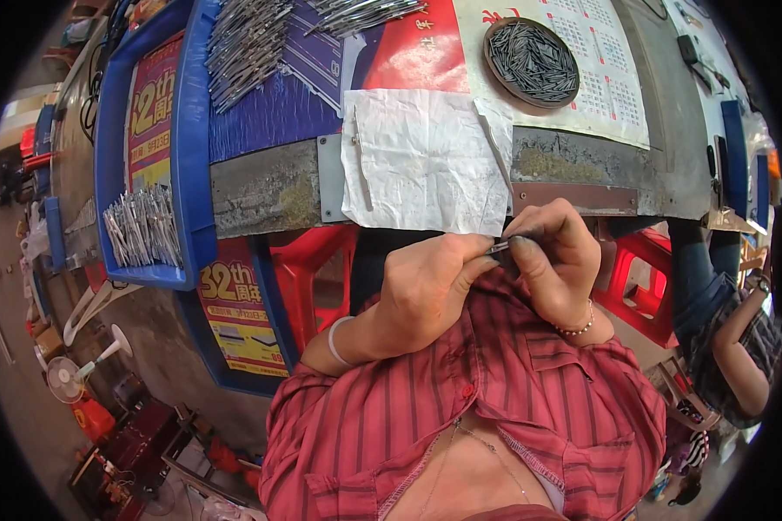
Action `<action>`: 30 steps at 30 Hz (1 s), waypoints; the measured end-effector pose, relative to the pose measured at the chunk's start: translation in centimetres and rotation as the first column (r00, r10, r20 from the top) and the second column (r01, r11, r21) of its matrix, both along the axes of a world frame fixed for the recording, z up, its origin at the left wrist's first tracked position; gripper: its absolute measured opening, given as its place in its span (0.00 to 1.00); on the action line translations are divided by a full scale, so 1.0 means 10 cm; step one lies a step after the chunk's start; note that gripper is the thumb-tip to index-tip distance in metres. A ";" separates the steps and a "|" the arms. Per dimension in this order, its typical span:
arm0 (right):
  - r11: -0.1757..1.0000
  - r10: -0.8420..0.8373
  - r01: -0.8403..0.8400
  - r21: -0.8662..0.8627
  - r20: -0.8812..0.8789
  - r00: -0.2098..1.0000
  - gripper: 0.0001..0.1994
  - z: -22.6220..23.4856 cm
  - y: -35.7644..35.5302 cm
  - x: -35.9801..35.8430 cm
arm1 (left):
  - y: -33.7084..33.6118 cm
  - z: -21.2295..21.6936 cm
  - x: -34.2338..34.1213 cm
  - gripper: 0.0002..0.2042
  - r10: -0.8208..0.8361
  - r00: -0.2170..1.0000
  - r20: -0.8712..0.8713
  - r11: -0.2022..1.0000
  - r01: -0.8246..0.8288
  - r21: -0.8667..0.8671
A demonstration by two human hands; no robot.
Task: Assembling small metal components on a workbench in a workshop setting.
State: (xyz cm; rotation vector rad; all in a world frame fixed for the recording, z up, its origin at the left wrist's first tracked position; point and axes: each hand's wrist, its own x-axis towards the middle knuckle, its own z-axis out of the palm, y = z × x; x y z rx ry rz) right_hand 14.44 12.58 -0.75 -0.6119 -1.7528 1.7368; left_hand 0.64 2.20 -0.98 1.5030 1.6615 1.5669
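Left hand (426, 291) and right hand (552, 260) both pinch a thin metal piece (498, 248) at 6 o'clock of the bench (269, 187); slack fingers could drop it

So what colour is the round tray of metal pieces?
Dark grey tray, clearest in the head view.

Both hands are raised close to the chest and meet at their fingertips. The left hand (426, 286) is curled, knuckles upward, thumb and forefinger pinched together. The right hand (554, 260) is curled opposite it, fingers bent downward, pinching at the same spot. Both forearms rise from the lower edge, the wrists bent inward.
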 end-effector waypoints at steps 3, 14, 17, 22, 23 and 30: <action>0.989 0.006 -0.009 -0.146 -0.020 1.000 0.03 0.02 0.00 0.01 | 0.01 0.01 -0.03 0.09 0.002 0.994 -0.110 1.000 -0.005 -0.022; 0.991 -0.002 0.002 -0.133 0.004 1.000 0.05 -0.04 0.03 0.00 | 0.01 0.00 -0.03 0.11 0.062 0.949 -0.310 0.998 -0.066 -0.002; 0.988 0.016 -0.010 -0.152 0.038 0.999 0.08 -0.03 0.03 -0.01 | 0.02 0.01 -0.03 0.12 0.061 0.946 -0.318 0.997 -0.072 -0.021; 0.976 0.029 -0.012 -0.218 0.075 0.997 0.09 -0.08 0.04 -0.03 | 0.02 0.03 -0.03 0.12 0.068 0.942 -0.328 0.994 -0.091 -0.055; 0.979 0.017 -0.006 -0.205 0.051 0.999 0.07 -0.11 0.04 -0.04 | 0.02 0.03 -0.03 0.12 0.067 0.940 -0.335 0.992 -0.098 -0.077; 0.957 -0.007 0.003 -0.290 -0.011 1.000 0.06 -0.15 0.06 -0.11 | 0.07 0.04 -0.04 0.11 0.077 0.934 -0.348 0.989 -0.114 -0.089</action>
